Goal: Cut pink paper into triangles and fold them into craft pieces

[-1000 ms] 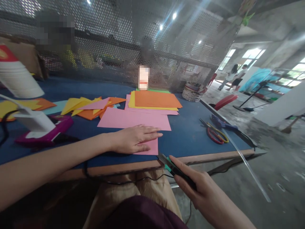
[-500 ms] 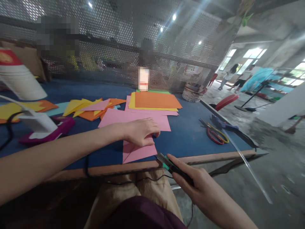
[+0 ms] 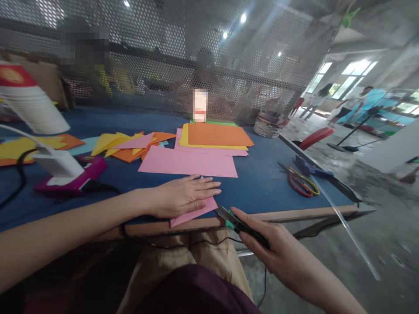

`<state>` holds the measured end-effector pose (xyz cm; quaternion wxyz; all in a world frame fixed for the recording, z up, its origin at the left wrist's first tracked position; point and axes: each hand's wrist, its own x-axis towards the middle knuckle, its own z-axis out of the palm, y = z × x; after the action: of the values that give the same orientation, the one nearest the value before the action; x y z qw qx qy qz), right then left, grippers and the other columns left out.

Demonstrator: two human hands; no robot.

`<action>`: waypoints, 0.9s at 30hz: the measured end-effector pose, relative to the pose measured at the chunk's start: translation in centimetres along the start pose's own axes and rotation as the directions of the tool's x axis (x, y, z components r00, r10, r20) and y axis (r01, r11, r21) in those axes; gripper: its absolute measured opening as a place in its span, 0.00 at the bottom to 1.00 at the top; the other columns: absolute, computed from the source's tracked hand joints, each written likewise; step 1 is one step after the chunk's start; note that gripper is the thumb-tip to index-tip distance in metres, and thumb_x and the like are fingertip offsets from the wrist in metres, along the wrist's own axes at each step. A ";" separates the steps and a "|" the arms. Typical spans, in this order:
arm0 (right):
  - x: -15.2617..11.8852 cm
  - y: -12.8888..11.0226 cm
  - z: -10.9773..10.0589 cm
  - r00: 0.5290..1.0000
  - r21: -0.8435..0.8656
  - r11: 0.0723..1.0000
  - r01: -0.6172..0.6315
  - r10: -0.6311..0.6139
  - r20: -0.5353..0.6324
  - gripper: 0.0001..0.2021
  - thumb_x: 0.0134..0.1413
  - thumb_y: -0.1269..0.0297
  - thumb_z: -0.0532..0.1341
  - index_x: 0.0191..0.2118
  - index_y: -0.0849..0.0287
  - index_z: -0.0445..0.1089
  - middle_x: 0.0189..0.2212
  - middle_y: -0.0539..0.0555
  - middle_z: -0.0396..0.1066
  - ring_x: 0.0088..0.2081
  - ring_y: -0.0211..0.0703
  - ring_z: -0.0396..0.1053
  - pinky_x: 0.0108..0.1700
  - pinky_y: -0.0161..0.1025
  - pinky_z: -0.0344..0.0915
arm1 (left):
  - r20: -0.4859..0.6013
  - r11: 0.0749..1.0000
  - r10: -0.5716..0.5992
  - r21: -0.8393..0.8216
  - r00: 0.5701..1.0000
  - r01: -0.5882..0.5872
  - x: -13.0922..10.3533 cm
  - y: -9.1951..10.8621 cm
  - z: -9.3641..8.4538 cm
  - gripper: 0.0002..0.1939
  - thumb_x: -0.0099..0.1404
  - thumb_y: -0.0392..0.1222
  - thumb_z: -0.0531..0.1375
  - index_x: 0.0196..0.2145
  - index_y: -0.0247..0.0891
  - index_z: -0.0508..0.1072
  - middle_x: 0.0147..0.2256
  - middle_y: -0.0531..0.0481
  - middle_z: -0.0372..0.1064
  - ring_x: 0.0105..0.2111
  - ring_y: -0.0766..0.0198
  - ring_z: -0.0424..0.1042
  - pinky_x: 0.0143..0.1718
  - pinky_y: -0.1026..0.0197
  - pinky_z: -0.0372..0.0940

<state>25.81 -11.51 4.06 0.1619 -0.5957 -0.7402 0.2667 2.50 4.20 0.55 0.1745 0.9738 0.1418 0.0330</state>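
My left hand (image 3: 185, 196) lies flat, fingers stretched out, on a folded pink paper (image 3: 193, 213) at the table's front edge and covers much of it. In my right hand (image 3: 265, 240) is a utility knife (image 3: 240, 224), black with green parts. Its blade end points at the right corner of the folded paper; whether it touches cannot be made out. Beyond my left hand a pink sheet (image 3: 190, 162) lies flat on the blue tabletop. Behind that sheet is a stack of coloured paper with an orange sheet (image 3: 219, 134) on top.
Folded yellow, orange and pink papers (image 3: 131, 146) lie left of the stack. Nearer are a purple power strip (image 3: 94, 168) with a white charger (image 3: 59, 163) and stacked paper cups (image 3: 39, 107). Scissors (image 3: 303, 183) and a blue glue gun (image 3: 312, 167) lie right. A basket (image 3: 270, 122) stands behind.
My left hand has gone from curled fingers to lying flat on the folded paper, nearer to me. My right hand keeps the knife at the paper's corner. The view has shifted slightly.
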 end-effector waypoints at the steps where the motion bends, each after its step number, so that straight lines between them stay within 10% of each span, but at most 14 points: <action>1: 0.0 0.0 0.0 1.000 -0.009 1.000 -0.003 0.003 0.001 0.22 0.65 0.61 0.51 0.63 0.48 0.57 0.54 0.50 0.69 0.53 0.45 0.69 0.55 0.42 0.63 | 0.016 1.000 -0.009 0.007 1.000 0.009 0.0 0.0 0.0 0.26 0.74 0.53 0.39 0.66 0.48 0.45 0.67 0.55 0.40 0.67 0.63 0.38 0.66 0.52 0.32; 27: -0.3 -1.3 0.9 0.999 0.075 0.997 -0.011 0.008 0.034 0.22 0.66 0.61 0.50 0.64 0.45 0.54 0.57 0.48 0.66 0.54 0.42 0.68 0.52 0.37 0.65 | 0.007 0.995 -0.007 0.103 1.000 0.006 -0.1 -0.5 0.5 0.26 0.74 0.54 0.36 0.66 0.49 0.44 0.68 0.59 0.38 0.67 0.67 0.36 0.65 0.58 0.29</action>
<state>24.34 -12.17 4.17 0.1703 -0.5882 -0.7294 0.3050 2.38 4.47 -0.13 0.1246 0.9812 0.1459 0.0216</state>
